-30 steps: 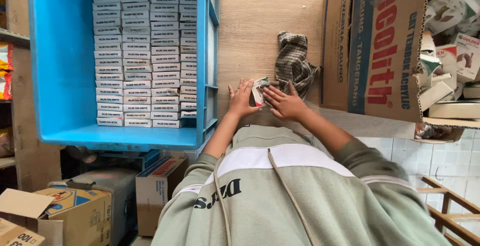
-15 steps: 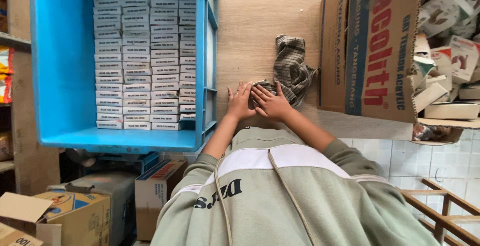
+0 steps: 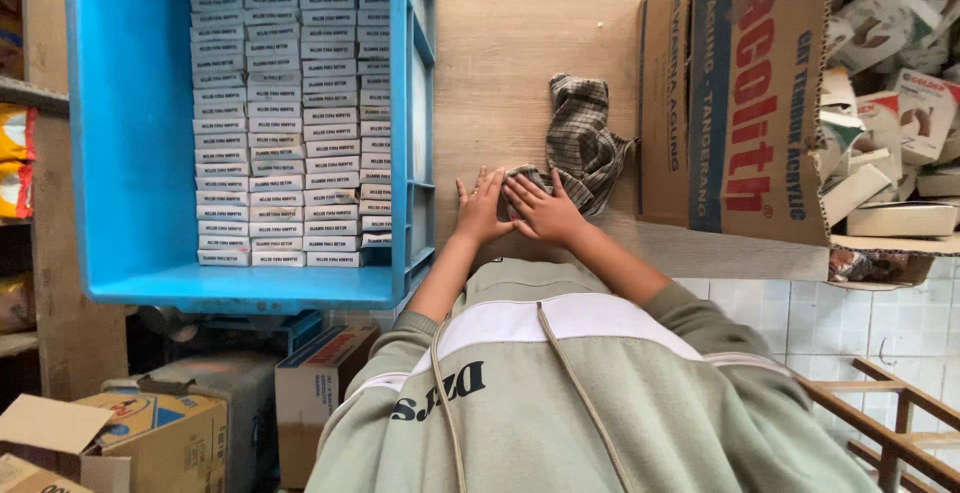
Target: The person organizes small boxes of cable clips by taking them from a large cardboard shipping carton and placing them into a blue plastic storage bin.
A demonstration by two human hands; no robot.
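My left hand point(image 3: 482, 208) lies flat with its fingers point(image 3: 490, 188) spread and straight, palm down on the wooden worktop point(image 3: 520, 33). My right hand point(image 3: 545, 211) sits just beside it, touching it along the thumb side, and its fingers point(image 3: 525, 189) also lie stretched out flat rather than curled. Between and under the tips of both hands something small and pale is pressed down, but I cannot tell what it is. Just beyond my right fingers, touching their tips, lies a crumpled checked cloth point(image 3: 580, 138) in grey and dark lines, bunched up on the worktop.

To the left of my left hand stands a big blue plastic crate point(image 3: 130, 153), its near wall close to my wrist. Inside it, small white boxes point(image 3: 285, 123) are packed in three neat columns, filling the side nearest my hands.

To the right of my right hand, past the cloth, stands a tall brown cardboard carton point(image 3: 740, 93) with red and blue print. Farther right lies a loose heap of small white and green boxes point(image 3: 890, 83). My grey-green sweatshirt point(image 3: 560, 383) with its white band fills the view beneath my arms
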